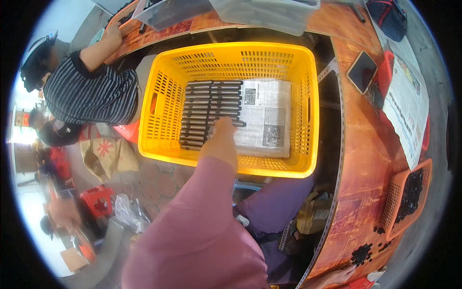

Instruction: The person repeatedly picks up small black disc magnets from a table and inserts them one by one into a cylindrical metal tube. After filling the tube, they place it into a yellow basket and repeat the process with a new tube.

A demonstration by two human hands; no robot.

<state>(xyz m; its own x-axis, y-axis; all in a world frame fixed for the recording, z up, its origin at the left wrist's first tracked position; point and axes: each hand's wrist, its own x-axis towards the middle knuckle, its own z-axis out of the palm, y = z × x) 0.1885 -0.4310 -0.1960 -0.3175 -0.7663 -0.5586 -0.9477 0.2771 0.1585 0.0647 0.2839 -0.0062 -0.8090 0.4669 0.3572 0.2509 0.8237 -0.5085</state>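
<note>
My left hand [223,129], its arm in a pink sleeve, reaches into a yellow plastic basket [228,169]. Its fingers are closed on a dark metal rod [239,124] that sticks out past the others. Two side-by-side columns of similar metal rods [198,102] lie in rows there, on a sheet of newspaper [278,103]. At the lower right edge, my right hand [338,276] rests over the wooden table, partly cut off, with its fingers stretched out. Close by it lies a small pile of black parts [361,254].
An orange basket [391,207] of black parts, a phone [362,72] and a newspaper-covered red container [408,103] stand on the table [358,178] at right. Clear plastic bins [264,14] sit at the back. A person in a striped shirt [96,91] works at left, near a red stool [97,200].
</note>
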